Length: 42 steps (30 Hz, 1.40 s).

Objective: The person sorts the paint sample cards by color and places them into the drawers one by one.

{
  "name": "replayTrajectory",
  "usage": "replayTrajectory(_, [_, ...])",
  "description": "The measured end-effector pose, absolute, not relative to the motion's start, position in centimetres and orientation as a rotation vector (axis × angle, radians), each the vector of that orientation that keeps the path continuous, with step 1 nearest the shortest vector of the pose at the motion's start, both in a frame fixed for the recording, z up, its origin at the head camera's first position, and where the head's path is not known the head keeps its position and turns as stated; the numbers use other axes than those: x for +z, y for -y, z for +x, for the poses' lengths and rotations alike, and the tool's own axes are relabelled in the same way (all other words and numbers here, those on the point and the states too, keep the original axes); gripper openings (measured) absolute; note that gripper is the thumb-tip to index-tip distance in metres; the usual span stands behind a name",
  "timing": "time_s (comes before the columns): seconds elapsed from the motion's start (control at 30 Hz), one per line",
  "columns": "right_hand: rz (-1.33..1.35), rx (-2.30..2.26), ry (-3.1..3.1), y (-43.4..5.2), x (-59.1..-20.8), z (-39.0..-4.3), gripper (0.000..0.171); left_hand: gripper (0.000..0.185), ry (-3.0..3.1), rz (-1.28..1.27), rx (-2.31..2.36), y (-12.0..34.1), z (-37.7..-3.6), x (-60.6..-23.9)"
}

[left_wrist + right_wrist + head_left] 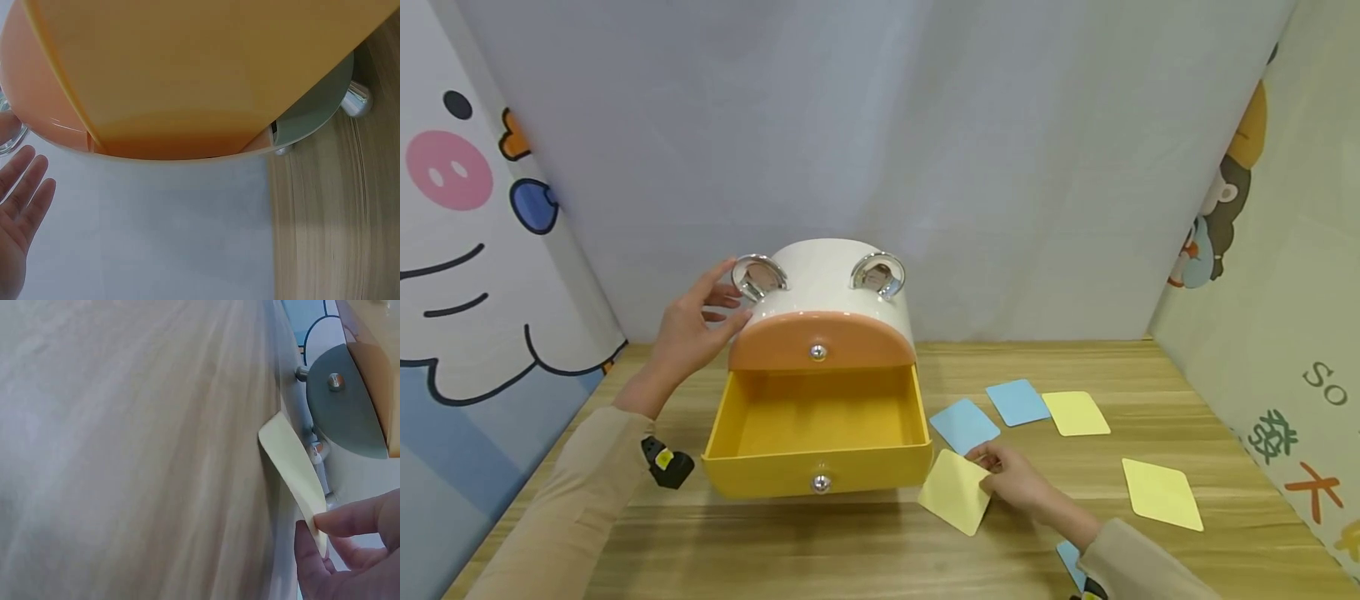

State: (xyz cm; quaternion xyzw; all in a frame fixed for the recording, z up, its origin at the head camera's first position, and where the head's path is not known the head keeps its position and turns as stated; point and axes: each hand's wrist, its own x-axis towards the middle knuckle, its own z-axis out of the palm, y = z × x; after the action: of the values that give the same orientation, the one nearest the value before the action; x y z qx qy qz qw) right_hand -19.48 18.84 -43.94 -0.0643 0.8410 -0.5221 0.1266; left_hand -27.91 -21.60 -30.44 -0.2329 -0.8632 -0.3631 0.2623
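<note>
A small white cabinet (842, 271) with two chrome rings on top stands mid-table. Its orange upper drawer (820, 342) is closed and its yellow lower drawer (816, 429) is pulled out with nothing inside. My left hand (696, 321) rests with straight fingers against the cabinet's left side, by the left ring (758, 275); the left wrist view shows that hand (19, 215) open beside the drawer (187, 69). My right hand (1011, 475) pinches a corner of a yellow card (955, 492), lifted off the table just right of the drawer. In the right wrist view the card (294, 465) is held between thumb and fingers.
Two blue cards (964, 423) (1017, 402) and two yellow cards (1076, 412) (1161, 493) lie on the wooden table (820, 550) to the right. Another blue card (1070, 560) peeks from under my right sleeve. Cartoon-printed walls close in left and right, a grey curtain behind.
</note>
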Motion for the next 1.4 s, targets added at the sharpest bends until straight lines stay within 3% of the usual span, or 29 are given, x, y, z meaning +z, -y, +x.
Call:
replayTrajectory(0.63, [-0.156, -1.465, -2.359, -22.9, -39.4, -20.9, 0.034, 0.065, 2.337, -0.642, -0.962, 21.7, -28.0, -30.4])
replayTrajectory(1.4, [-0.318, -1.431, -2.438, -22.7, -30.8, -23.9, 0.043, 0.065, 2.335, -0.637, -0.969, 21.7, -28.0, -30.4])
